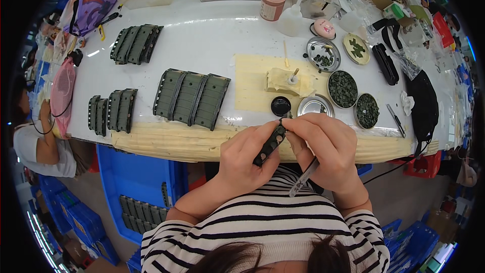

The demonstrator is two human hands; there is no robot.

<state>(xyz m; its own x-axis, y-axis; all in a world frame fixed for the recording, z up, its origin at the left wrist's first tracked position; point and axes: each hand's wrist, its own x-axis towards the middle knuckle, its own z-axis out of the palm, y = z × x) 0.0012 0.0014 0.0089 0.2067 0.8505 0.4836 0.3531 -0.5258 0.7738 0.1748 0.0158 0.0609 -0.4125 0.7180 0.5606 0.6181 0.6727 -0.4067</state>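
Near the table's front edge, my left hand [248, 154] is closed around a narrow dark strip [270, 145] with round spots along its side. The strip is tilted, its upper end pointing away to the right. My right hand [326, 144] is closed on a slim tool with a translucent handle [303, 178], which sticks out below the palm. Its thumb and fingertips meet the strip's upper end; the tool's working tip is hidden. Just beyond the fingers are a small black round pot [281, 105] and a shallow metal dish [316, 105].
Ribbed green panels [192, 98] lie at the left. Round tins of dark green pieces [342, 89] stand at the right, beside a pen-like tool [396, 121]. A yellowish block [289, 82] sits beyond my hands. A blue tray [113, 182] is below the table edge.
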